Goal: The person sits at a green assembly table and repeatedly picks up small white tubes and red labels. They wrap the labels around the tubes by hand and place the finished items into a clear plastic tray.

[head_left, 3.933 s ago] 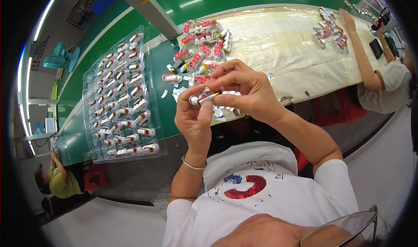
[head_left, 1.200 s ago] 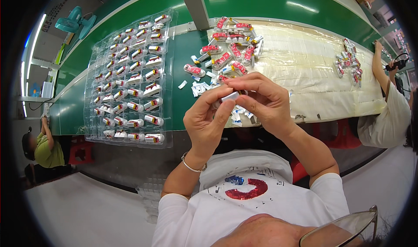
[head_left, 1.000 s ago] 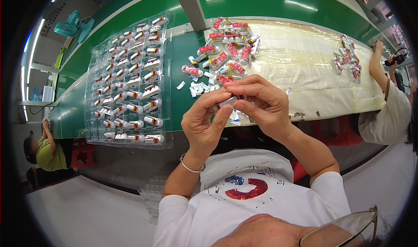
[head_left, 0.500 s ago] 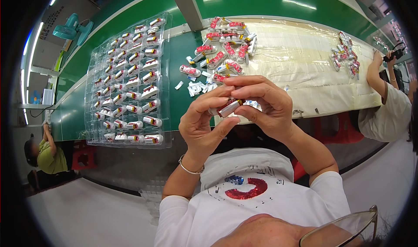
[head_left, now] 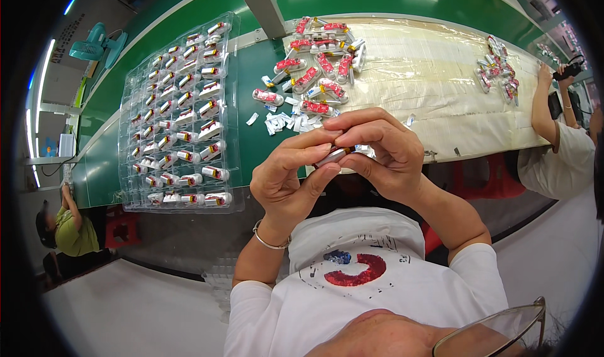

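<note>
Silvery-white piece [head_left: 331,158]: more covered than before | left hand [head_left: 280,179], right hand [head_left: 389,150]: both curled, fingertips pinching it

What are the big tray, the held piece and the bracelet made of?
Tray: likely thin clear plastic, glossy; the green table shows through it.
Held piece: smooth, silvery-white face; could be plastic or coated card, too covered to tell.
Bracelet: probably polished metal, judging by its silvery shine.
</note>
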A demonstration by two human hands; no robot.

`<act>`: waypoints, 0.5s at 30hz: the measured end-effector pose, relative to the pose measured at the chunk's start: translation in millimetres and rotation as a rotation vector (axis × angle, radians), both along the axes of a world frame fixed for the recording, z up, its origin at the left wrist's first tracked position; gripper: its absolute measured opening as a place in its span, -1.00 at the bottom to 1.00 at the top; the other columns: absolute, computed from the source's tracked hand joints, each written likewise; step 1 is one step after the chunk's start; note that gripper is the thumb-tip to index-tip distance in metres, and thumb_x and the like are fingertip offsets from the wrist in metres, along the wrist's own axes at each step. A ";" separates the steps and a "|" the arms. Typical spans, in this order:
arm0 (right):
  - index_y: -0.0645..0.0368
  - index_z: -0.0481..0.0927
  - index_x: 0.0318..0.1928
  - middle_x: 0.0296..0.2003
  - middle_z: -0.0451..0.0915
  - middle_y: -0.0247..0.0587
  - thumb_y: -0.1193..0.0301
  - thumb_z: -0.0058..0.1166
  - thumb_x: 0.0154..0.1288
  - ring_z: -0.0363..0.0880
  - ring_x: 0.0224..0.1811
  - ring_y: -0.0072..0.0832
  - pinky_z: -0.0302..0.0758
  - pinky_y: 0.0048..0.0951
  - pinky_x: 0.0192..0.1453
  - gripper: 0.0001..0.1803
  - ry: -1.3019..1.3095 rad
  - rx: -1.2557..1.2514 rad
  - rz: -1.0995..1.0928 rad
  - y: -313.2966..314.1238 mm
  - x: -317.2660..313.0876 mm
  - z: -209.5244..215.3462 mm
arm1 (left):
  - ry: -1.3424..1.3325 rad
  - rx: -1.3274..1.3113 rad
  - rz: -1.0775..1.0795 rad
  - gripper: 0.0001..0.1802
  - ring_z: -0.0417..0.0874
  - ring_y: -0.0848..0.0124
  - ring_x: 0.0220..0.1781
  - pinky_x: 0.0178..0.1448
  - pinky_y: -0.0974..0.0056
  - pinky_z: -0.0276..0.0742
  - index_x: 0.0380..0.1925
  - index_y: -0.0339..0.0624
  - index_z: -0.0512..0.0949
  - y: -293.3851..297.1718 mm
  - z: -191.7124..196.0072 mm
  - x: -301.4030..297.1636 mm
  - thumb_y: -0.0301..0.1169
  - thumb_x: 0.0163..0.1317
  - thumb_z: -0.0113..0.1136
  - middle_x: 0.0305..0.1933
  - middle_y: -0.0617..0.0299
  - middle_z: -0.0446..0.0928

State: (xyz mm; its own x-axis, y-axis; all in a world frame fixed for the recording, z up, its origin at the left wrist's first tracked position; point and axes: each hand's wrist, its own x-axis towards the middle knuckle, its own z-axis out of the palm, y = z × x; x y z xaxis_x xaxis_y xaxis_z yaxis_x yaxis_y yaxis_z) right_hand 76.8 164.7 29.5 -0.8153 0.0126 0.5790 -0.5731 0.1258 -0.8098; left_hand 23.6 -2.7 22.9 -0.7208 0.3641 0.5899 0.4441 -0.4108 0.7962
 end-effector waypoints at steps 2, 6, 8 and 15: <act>0.32 0.57 -0.11 0.03 0.51 0.06 0.54 0.23 0.24 0.54 0.12 -0.29 0.54 -0.36 0.17 -0.78 -0.021 -0.049 0.000 -1.3 1.1 -2.5 | 0.010 -0.014 0.004 -0.72 0.68 0.18 0.01 0.06 0.23 0.63 -0.19 -0.33 0.59 0.7 -0.1 -0.7 -0.63 0.07 0.39 -0.06 -0.15 0.63; 0.33 0.58 -0.12 0.02 0.51 0.05 0.57 0.23 0.22 0.54 0.13 -0.28 0.54 -0.35 0.18 -0.78 -0.065 -0.097 0.018 -0.9 -0.3 -4.3 | -0.020 -0.028 -0.006 -0.74 0.68 0.21 -0.01 0.04 0.26 0.63 -0.20 -0.33 0.60 0.7 -1.1 -3.5 -0.63 0.08 0.39 -0.06 -0.15 0.63; 0.28 0.60 -0.13 -0.01 0.55 -0.01 0.56 0.26 0.18 0.57 0.09 -0.30 0.56 -0.36 0.14 -0.77 -0.074 -0.125 0.000 -1.6 -1.8 -6.2 | -0.051 -0.027 -0.025 -0.75 0.68 0.23 -0.01 0.03 0.28 0.63 -0.20 -0.33 0.60 0.5 -3.0 -4.8 -0.63 0.09 0.38 -0.05 -0.15 0.62; 0.23 0.62 -0.16 -0.06 0.61 -0.09 0.55 0.29 0.15 0.64 0.00 -0.35 0.62 -0.40 0.04 -0.78 -0.046 -0.137 -0.045 -3.7 -4.3 -10.8 | -0.082 -0.014 -0.072 -0.75 0.66 0.28 0.00 0.04 0.31 0.62 -0.20 -0.36 0.61 0.3 -9.7 -8.5 -0.65 0.08 0.38 -0.03 -0.15 0.61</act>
